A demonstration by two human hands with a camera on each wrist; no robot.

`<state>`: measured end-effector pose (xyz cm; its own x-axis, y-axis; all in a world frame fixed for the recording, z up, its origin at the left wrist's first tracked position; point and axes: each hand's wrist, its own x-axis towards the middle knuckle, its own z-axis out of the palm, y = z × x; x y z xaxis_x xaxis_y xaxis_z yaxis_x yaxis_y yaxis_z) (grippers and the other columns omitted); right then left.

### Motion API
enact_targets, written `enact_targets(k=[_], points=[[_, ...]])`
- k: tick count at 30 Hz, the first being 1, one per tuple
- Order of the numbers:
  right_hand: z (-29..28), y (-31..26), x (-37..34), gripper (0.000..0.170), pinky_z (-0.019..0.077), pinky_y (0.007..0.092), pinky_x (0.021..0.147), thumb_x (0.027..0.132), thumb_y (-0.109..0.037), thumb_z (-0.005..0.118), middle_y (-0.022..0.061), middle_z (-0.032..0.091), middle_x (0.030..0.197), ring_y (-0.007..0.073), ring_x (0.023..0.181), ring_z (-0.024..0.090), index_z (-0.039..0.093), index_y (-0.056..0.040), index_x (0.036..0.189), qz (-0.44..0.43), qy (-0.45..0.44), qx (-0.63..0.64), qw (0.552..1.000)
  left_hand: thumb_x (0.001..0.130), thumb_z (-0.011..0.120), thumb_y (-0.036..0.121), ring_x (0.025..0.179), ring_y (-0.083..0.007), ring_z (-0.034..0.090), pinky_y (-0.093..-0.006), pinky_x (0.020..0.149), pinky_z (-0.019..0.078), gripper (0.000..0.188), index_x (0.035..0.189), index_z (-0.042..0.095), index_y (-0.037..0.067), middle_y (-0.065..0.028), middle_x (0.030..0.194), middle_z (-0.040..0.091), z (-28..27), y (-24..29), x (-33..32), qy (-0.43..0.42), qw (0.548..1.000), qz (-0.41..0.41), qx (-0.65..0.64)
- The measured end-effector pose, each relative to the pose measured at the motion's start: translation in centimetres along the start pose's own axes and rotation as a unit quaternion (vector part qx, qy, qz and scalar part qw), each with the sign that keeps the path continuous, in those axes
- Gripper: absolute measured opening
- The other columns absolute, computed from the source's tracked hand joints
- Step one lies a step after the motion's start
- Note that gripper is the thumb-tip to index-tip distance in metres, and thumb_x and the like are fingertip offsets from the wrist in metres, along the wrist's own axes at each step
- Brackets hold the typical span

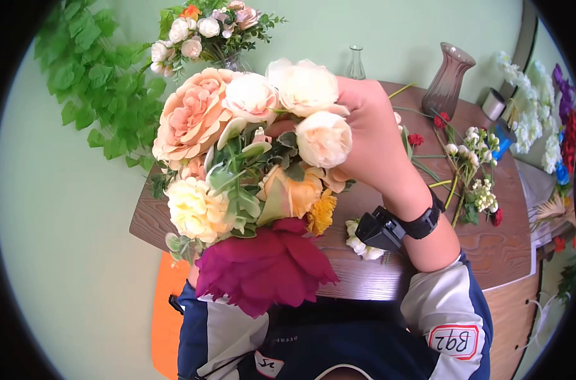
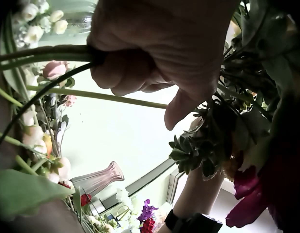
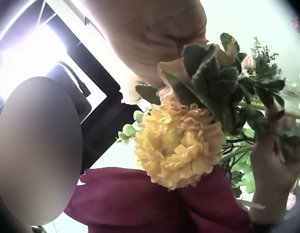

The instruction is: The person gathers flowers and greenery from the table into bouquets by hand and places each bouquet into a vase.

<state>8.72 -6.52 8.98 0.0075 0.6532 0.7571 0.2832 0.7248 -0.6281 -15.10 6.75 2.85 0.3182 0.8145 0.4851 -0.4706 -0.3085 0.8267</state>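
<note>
A bouquet of mixed flowers fills the middle of the head view: a peach rose (image 1: 194, 115), cream blooms (image 1: 324, 139), a pale yellow flower (image 1: 196, 210), and a large magenta flower (image 1: 262, 267) at the bottom. My left hand (image 2: 155, 48) grips its green stems (image 2: 43, 54), fingers curled round them beneath the blooms; the flowers hide most of this hand in the head view. From the right, my right hand (image 1: 369, 130) reaches in among the cream blooms. Its fingertips are hidden by petals and leaves, and I cannot tell what they hold. A yellow ruffled flower (image 3: 179, 145) shows just below it.
On the dark wooden table (image 1: 503, 253) lie loose stems with red flowers (image 1: 441, 120) and white buds (image 1: 484, 196). A pinkish glass vase (image 1: 448, 79) and a small clear bottle (image 1: 356, 63) stand at the back. Another arrangement (image 1: 209, 28) and trailing green leaves (image 1: 88, 82) are at left.
</note>
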Motion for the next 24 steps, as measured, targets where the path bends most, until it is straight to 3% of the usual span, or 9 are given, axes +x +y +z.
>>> enact_targets(k=[3, 6, 12, 14, 15, 16, 17, 18, 24], points=[[0.1, 0.4, 0.1, 0.015, 0.0470, 0.0221, 0.059, 0.072, -0.007, 0.069, 0.0072, 0.066, 0.070, 0.0079, 0.059, 0.059, 0.065, 0.0007, 0.084, -0.065, 0.021, -0.050, 0.996, 0.083, 0.049, 0.017, 0.096, -0.0327, 0.051, -0.0406, 0.083, 0.0433, 0.035, 0.108, 0.047, -0.007, -0.0208, 0.108, 0.051, 0.3, 0.7, -0.2, -0.001, 1.000, -0.006, -0.014], [0.4, 0.5, 0.0, 0.016, 0.0463, 0.0229, 0.059, 0.072, -0.007, 0.069, 0.0079, 0.066, 0.070, 0.0084, 0.060, 0.059, 0.065, -0.0004, 0.086, -0.056, 0.002, 0.044, 0.997, 0.083, 0.050, 0.018, 0.099, -0.0339, 0.052, -0.0414, 0.086, 0.0446, 0.038, 0.110, 0.047, -0.008, -0.0219, 0.111, 0.051, 0.6, 1.3, -0.4, -0.003, 1.000, -0.011, -0.027], [-0.3, 0.6, 0.1, 0.017, 0.0461, 0.0233, 0.057, 0.072, -0.004, 0.067, 0.0081, 0.065, 0.070, 0.0087, 0.060, 0.057, 0.065, -0.0017, 0.088, -0.057, -0.055, -0.001, 0.997, 0.082, 0.050, 0.019, 0.103, -0.0359, 0.054, -0.0428, 0.089, 0.0467, 0.042, 0.114, 0.048, -0.009, -0.0237, 0.115, 0.053, 2.3, 2.8, -0.2, -0.008, 0.999, -0.018, -0.048], [-0.9, 0.4, 0.1, 0.020, 0.0472, 0.0236, 0.064, 0.071, -0.003, 0.068, 0.0064, 0.067, 0.077, 0.0085, 0.068, 0.059, 0.065, -0.0009, 0.090, -0.034, -0.075, -0.017, 0.996, 0.084, 0.047, 0.017, 0.096, -0.0325, 0.057, -0.0417, 0.086, 0.0484, 0.035, 0.108, 0.050, -0.009, -0.0217, 0.108, 0.056, 3.9, 2.5, 0.2, -0.015, 0.994, 0.096, -0.058], [-1.0, 0.3, 0.1, 0.023, 0.0484, 0.0240, 0.071, 0.070, -0.001, 0.070, 0.0048, 0.068, 0.084, 0.0083, 0.075, 0.061, 0.065, -0.0001, 0.092, -0.010, -0.095, -0.033, 0.995, 0.082, 0.046, 0.013, 0.102, -0.0326, 0.055, -0.0410, 0.089, 0.0467, 0.037, 0.111, 0.049, -0.010, -0.0247, 0.111, 0.054, 3.6, 2.3, -0.2, -0.044, 0.986, 0.158, 0.005], [-1.1, 0.2, 0.1, 0.023, 0.0484, 0.0240, 0.071, 0.070, -0.001, 0.070, 0.0048, 0.068, 0.084, 0.0083, 0.075, 0.061, 0.065, -0.0001, 0.092, -0.010, -0.095, -0.033, 0.995, 0.082, 0.046, 0.013, 0.102, -0.0326, 0.055, -0.0410, 0.089, 0.0467, 0.037, 0.111, 0.049, -0.010, -0.0247, 0.111, 0.054, 4.7, 3.5, 0.0, -0.044, 0.986, 0.158, 0.005], [-1.2, 0.2, 0.1, 0.023, 0.0481, 0.0238, 0.070, 0.070, 0.000, 0.068, 0.0047, 0.068, 0.084, 0.0079, 0.075, 0.060, 0.065, 0.0000, 0.093, -0.002, -0.114, -0.036, 0.993, 0.079, 0.047, 0.011, 0.090, -0.0293, 0.057, -0.0382, 0.081, 0.0483, 0.030, 0.103, 0.051, -0.008, -0.0217, 0.099, 0.056, 5.9, 5.2, 0.3, 0.049, 0.997, 0.031, -0.046], [-1.2, 0.2, 0.1, 0.023, 0.0479, 0.0235, 0.070, 0.071, 0.000, 0.067, 0.0046, 0.068, 0.084, 0.0075, 0.075, 0.060, 0.064, 0.0001, 0.094, 0.006, -0.132, -0.039, 0.990, 0.076, 0.049, 0.009, 0.078, -0.0260, 0.060, -0.0354, 0.072, 0.0499, 0.023, 0.094, 0.054, -0.006, -0.0187, 0.087, 0.059, 6.8, 6.1, 0.5, 0.140, 0.981, -0.098, -0.095], [-1.2, 0.9, 0.2, 0.023, 0.0457, 0.0228, 0.067, 0.077, -0.001, 0.058, 0.0031, 0.066, 0.084, 0.0060, 0.073, 0.056, 0.061, 0.0012, 0.100, 0.000, -0.150, -0.006, 0.989, 0.080, 0.047, 0.011, 0.070, -0.0226, 0.053, -0.0332, 0.066, 0.0439, 0.015, 0.085, 0.049, -0.002, -0.0147, 0.080, 0.054, 2.9, 4.9, 0.6, 0.076, 0.984, -0.083, -0.138]])
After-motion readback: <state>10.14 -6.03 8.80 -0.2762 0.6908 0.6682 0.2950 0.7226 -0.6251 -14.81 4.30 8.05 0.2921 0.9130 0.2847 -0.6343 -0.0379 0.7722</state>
